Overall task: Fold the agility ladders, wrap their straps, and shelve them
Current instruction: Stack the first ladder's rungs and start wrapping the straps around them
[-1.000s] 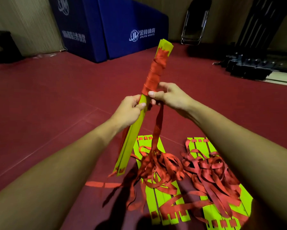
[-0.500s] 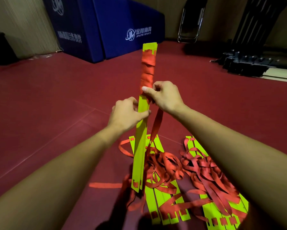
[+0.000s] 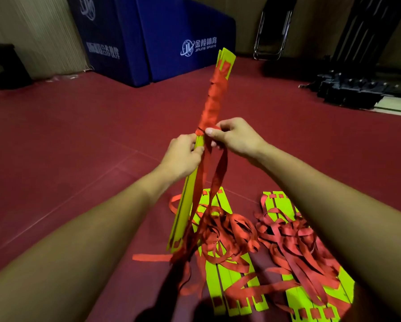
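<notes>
A person is holding a folded ladder bundle (image 3: pixel 185 205) up in front of them with both hands. Its long axis is running steeply. The top end is leaning up, away and a little right of the hands, and the bottom end is hanging below the left hand (image 3: pixel 183 156), near the floor (image 3: pixel 78 135).

The left hand is gripping the bare yellow middle of the bundle, with its fingers curled round it. The right hand (image 3: pixel 235 138) is just beside it, on the right and slightly higher. Its thumb and fingers are pinching the red strap (image 3: pixel 220 175) against the bundle. The two hands are almost touching.

Above the hands, strap is covering the bundle in tight turns (image 3: pixel 214 98) nearly to its top. Directly below them the bundle is showing plain yellow. From under the right hand the loose strap is dropping in a long loop into a red tangle on the floor.

The next turn probably belongs just below the last one, right where the left hand is gripping. The right hand is nearer the strap, so it is the likelier one to lead the strap round.

Beneath the forearms, two more ladders (image 3: pixel 212 275) (image 3: pixel 292 296) are lying flat under heaps of loose strap.
</notes>
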`<state>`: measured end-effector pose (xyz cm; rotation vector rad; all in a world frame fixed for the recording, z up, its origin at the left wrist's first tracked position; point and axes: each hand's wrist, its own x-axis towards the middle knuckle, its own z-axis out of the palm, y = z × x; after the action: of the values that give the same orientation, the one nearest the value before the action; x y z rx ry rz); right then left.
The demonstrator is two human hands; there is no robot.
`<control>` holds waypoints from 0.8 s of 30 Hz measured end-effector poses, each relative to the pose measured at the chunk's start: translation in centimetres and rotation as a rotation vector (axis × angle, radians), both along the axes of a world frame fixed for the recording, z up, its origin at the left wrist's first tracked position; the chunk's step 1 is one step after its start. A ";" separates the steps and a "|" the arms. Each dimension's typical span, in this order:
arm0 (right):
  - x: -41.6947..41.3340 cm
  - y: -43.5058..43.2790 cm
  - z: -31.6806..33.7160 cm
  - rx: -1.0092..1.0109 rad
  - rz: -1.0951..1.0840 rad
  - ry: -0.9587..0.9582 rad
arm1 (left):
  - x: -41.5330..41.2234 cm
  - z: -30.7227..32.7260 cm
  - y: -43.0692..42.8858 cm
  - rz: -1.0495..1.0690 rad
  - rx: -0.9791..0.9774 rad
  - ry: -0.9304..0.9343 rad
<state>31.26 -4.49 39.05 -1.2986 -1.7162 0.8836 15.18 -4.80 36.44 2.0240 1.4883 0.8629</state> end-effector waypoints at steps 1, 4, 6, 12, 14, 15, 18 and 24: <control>0.1 0.2 -0.1 -0.025 -0.020 0.048 | 0.0 0.0 0.1 -0.004 -0.040 -0.061; 0.4 0.1 0.2 -0.060 0.018 0.182 | -0.1 -0.3 0.7 -0.045 -0.119 -0.239; 0.5 -0.1 0.5 -0.060 0.068 0.176 | -0.3 -0.2 0.8 -0.055 -0.135 -0.283; -0.3 -0.4 0.6 -0.044 0.006 0.190 | -0.5 -0.1 0.4 -0.098 -0.148 -0.272; -0.6 -0.4 0.5 -0.034 -0.034 0.174 | -0.3 -0.2 -0.1 -0.055 -0.085 -0.121; -0.7 -0.4 0.4 -0.032 -0.058 0.166 | -0.3 -0.1 -0.4 0.006 -0.031 0.036; -0.9 -0.4 0.4 -0.018 -0.129 0.146 | -0.5 0.2 -1.4 0.229 0.139 0.460; -1.4 -0.6 0.5 0.072 -0.121 -0.037 | -1.0 0.0 -0.4 0.177 0.113 0.354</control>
<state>29.84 -5.07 39.53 -1.3623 -1.6635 0.7257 14.17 -5.19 36.45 2.2413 1.8703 0.6928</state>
